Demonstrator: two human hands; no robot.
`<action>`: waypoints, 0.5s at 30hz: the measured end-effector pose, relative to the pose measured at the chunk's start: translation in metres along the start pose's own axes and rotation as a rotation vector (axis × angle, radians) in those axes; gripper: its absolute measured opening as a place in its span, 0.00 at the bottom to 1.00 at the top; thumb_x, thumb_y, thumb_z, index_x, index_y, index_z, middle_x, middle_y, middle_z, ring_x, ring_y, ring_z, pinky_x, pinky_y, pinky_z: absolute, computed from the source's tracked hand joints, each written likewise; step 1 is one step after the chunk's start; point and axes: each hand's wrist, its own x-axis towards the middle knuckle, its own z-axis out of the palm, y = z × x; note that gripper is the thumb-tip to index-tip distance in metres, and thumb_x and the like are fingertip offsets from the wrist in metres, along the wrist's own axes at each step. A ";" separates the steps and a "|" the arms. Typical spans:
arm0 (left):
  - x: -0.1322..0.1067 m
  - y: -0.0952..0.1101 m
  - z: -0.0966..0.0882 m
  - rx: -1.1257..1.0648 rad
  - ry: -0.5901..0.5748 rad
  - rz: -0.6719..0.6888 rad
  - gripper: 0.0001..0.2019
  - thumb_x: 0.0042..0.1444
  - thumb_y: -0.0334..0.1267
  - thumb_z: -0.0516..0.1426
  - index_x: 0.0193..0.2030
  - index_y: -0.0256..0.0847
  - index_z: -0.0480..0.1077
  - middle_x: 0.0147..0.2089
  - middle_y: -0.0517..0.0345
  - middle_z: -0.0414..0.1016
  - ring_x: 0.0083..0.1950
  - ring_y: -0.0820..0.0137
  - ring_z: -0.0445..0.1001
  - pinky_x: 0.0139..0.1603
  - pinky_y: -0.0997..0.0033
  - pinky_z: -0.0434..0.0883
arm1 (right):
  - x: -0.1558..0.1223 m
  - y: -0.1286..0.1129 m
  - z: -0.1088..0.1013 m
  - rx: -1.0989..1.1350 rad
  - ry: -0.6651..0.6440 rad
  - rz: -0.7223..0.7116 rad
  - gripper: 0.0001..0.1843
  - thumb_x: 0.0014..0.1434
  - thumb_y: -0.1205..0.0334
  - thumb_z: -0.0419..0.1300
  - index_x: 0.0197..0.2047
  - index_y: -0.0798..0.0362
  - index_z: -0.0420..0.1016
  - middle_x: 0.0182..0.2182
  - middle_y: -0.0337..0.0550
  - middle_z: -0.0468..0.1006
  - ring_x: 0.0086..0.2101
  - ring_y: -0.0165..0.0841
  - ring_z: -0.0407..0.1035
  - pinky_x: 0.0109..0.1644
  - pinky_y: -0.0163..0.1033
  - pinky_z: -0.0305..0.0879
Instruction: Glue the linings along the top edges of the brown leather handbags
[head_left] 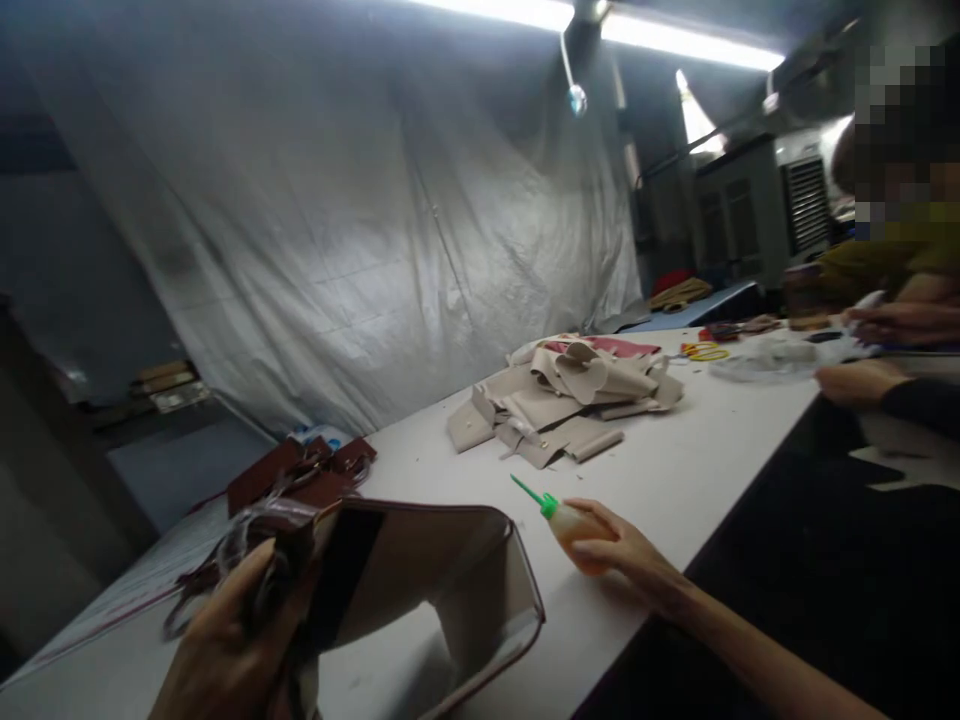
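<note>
Left hand [232, 630] grips a dark-edged looped panel [420, 550] over the desk [416, 455]; right hand [637, 565] wraps an amber squeeze bottle [581, 540]. Light squeeze, green nozzle [529, 489] clear of panel. Left fingertips obscured; panel bottom cut off; bottle-desk contact unclear. Beige pieces [570, 400] overlap, uncountable.

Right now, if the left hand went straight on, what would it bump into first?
Probably the brown pile on the table, ahead of the left hand, but how far off is hard to tell.

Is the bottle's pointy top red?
No, the bottle in the right hand has a green pointy top.
</note>
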 end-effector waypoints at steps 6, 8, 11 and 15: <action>0.036 0.028 -0.003 -0.102 -0.412 0.254 0.15 0.53 0.49 0.60 0.41 0.41 0.76 0.49 0.52 0.73 0.53 0.62 0.71 0.58 0.68 0.69 | -0.050 -0.026 -0.008 0.392 -0.067 0.196 0.24 0.53 0.45 0.62 0.48 0.47 0.63 0.40 0.45 0.74 0.37 0.42 0.74 0.40 0.47 0.70; 0.042 0.040 0.003 -0.169 -0.589 0.162 0.14 0.53 0.47 0.60 0.42 0.41 0.76 0.43 0.55 0.75 0.46 0.64 0.73 0.51 0.69 0.72 | -0.059 -0.030 -0.013 0.444 -0.093 0.213 0.21 0.54 0.46 0.62 0.47 0.47 0.65 0.40 0.47 0.74 0.39 0.44 0.74 0.37 0.46 0.71; 0.047 0.063 0.013 -0.246 -0.891 0.039 0.11 0.52 0.43 0.60 0.38 0.39 0.76 0.32 0.61 0.73 0.34 0.69 0.71 0.38 0.73 0.72 | -0.068 -0.027 -0.023 0.457 -0.073 0.216 0.20 0.56 0.46 0.61 0.48 0.46 0.68 0.44 0.51 0.75 0.41 0.46 0.74 0.32 0.43 0.70; 0.061 0.097 0.021 -0.243 -1.110 0.052 0.07 0.47 0.37 0.61 0.34 0.39 0.76 0.29 0.63 0.72 0.32 0.71 0.70 0.33 0.77 0.69 | -0.073 -0.011 -0.035 0.512 0.098 0.235 0.24 0.56 0.42 0.62 0.52 0.43 0.72 0.54 0.55 0.73 0.45 0.51 0.75 0.34 0.45 0.73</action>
